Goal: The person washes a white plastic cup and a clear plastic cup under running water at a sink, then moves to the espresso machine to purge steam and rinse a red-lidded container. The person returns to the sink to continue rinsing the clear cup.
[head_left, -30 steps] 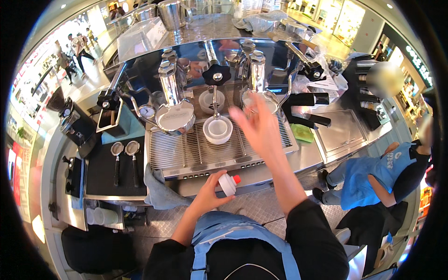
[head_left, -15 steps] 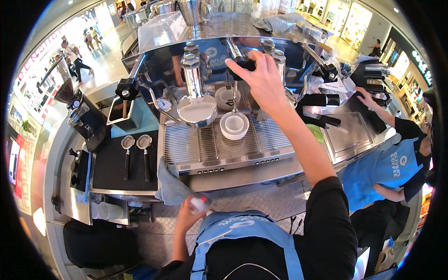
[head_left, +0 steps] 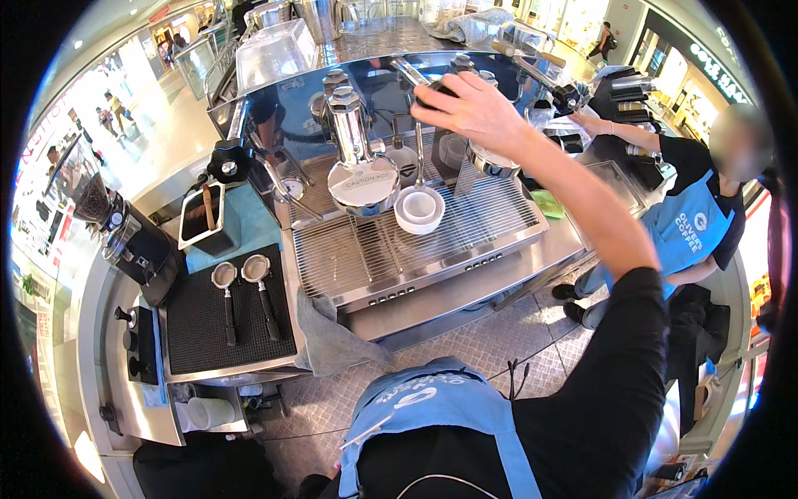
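Note:
My right hand (head_left: 470,108) reaches up over the espresso machine (head_left: 399,274). Its fingers curl round a black knob (head_left: 434,96) at the top of the machine's front; the palm side is hidden. A thin steel spout (head_left: 419,154) runs down beneath that hand. Under its tip, two nested white cups (head_left: 418,221) rest on the slatted drip tray (head_left: 357,262). To their left stands a chrome group head (head_left: 363,185). My left hand does not show; it is down by my body, beyond the apron (head_left: 440,391).
Two portafilters (head_left: 229,303) lie on a black rubber mat (head_left: 191,333), with a grey cloth (head_left: 328,337) hanging at the counter edge. Farther left are a knock box (head_left: 208,224) and a coffee grinder (head_left: 137,249). At right stands a co-worker in a blue apron (head_left: 682,224).
My left hand, which held a small white and red thing near the cloth, has dropped out of view. My right hand stays at the knob. The whole view has turned slightly.

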Tool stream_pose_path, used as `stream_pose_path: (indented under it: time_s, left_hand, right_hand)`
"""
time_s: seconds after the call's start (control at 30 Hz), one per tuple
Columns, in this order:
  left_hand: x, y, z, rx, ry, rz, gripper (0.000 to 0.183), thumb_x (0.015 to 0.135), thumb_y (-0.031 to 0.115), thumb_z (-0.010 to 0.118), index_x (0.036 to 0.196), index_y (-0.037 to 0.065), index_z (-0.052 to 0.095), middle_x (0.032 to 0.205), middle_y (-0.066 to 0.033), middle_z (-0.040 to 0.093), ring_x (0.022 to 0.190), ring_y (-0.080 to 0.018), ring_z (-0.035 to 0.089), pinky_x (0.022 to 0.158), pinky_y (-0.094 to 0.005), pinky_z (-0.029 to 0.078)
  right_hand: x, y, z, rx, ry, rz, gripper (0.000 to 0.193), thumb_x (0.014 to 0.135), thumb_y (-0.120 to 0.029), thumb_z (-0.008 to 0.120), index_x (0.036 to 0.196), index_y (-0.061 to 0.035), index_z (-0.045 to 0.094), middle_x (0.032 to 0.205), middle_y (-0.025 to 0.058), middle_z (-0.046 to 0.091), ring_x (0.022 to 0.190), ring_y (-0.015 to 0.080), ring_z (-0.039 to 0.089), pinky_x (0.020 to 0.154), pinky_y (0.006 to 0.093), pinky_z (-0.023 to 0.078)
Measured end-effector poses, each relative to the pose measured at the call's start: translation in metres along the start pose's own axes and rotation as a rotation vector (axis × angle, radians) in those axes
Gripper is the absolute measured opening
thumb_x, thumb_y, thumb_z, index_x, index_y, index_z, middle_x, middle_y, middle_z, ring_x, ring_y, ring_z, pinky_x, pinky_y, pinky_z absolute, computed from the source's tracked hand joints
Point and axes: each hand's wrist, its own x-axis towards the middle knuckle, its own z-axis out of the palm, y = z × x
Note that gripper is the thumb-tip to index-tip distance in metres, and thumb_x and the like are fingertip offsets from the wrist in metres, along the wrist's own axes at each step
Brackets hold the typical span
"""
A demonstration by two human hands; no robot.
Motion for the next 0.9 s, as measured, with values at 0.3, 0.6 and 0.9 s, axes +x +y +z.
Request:
stream_pose_path:
  time_s: [0.3, 0.6, 0.9]
  left_hand:
    - [0.026, 0.013, -0.015, -0.055, -0.022, 0.116, 0.051, 0.065, -0.003, 0.067, 0.108, 0.005, 0.040, 0.072, -0.0107, 0.056, 0.062, -0.0227, 0.059, 0.050, -0.0319, 0.048]
    - [0.065, 0.150, -0.018, 0.373, 0.318, 0.275, 0.105, 0.047, 0.035, 0.082, 0.129, 0.000, 0.026, 0.103, -0.0223, 0.056, 0.083, -0.0297, 0.061, 0.061, -0.0389, 0.051]
    - [0.046, 0.094, -0.024, 0.236, 0.096, 0.187, 0.104, 0.044, 0.031, 0.085, 0.126, 0.002, 0.029, 0.095, -0.0196, 0.055, 0.075, -0.0269, 0.057, 0.056, -0.0363, 0.048]
  right_hand:
    - [0.003, -0.015, -0.024, 0.082, -0.136, 0.202, 0.066, 0.070, -0.003, 0.056, 0.131, -0.0146, 0.033, 0.122, 0.0121, 0.041, 0.098, 0.0262, 0.048, 0.081, 0.0351, 0.045]
    - [0.004, -0.057, -0.006, 0.458, 0.138, 0.782, 0.066, 0.069, -0.012, 0.068, 0.127, -0.0062, 0.035, 0.120, 0.0144, 0.039, 0.107, 0.0334, 0.042, 0.088, 0.0382, 0.039]
    - [-0.003, -0.051, -0.017, 0.592, 0.075, 0.838, 0.060, 0.072, -0.011, 0.064, 0.125, -0.0032, 0.037, 0.123, 0.0135, 0.038, 0.111, 0.0323, 0.040, 0.091, 0.0376, 0.037]
